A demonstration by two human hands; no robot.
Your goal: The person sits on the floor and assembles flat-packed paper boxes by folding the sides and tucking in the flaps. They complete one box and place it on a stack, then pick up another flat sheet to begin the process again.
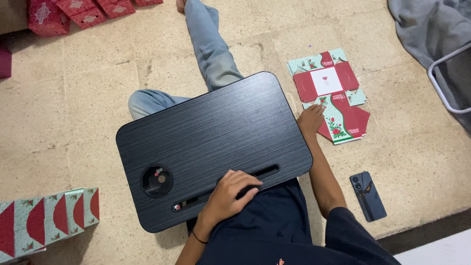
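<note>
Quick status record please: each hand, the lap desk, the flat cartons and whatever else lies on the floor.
left hand: rests palm down on the black rectangular wood-grain lap desk, fingers over its long slot
right hand: reaches past the desk's right edge, fingers on the stack of flat red and mint floral cartons
lap desk: across the lap, round recess at its near left
dark phone: flat on the tan tiled floor, right of the person
row of folded mint and red boxes: bottom left
red boxes: top left
</note>
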